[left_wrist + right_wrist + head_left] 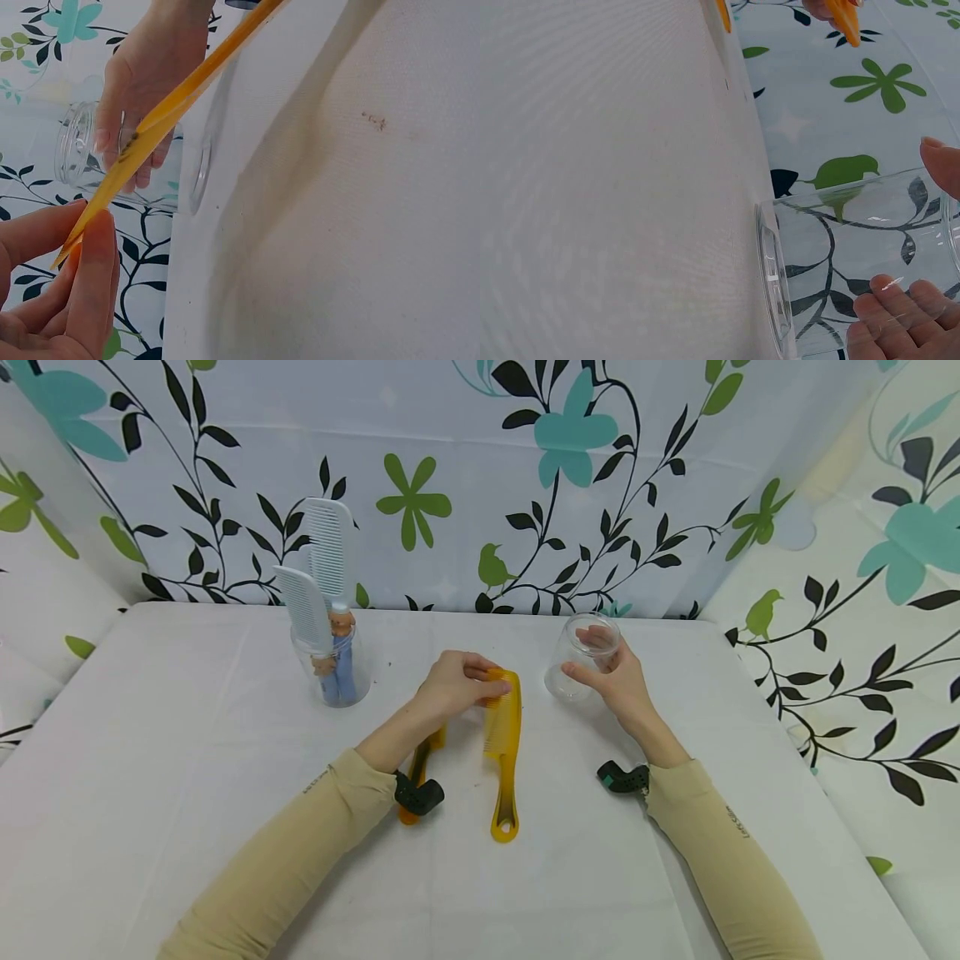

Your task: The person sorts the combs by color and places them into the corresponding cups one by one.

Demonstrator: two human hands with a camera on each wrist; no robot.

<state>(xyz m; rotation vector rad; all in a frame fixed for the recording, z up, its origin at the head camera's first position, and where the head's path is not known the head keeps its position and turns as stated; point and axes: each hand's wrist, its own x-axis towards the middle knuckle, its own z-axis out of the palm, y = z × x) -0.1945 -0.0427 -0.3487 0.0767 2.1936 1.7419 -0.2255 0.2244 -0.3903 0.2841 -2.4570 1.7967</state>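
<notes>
My left hand (461, 683) pinches a yellow comb (506, 760) by its toothed end between thumb and fingers. The comb's handle, with a hole at its end, points toward me. In the left wrist view the comb (157, 127) slants across, its edge toward the camera. My right hand (611, 672) holds an uncapped clear glass jar (564, 675), thumb on one side and fingers on the other. Those fingers (900, 319) show through the glass in the right wrist view. A second yellow comb (420, 764) lies on the table, partly hidden by my left forearm.
Another clear jar (362, 681) at the back left holds two white combs (306, 606), handles down, with figure-like shapes in blue and brown. White cloth covers the table (187, 777). Patterned curtains (435, 427) hang behind and at the sides.
</notes>
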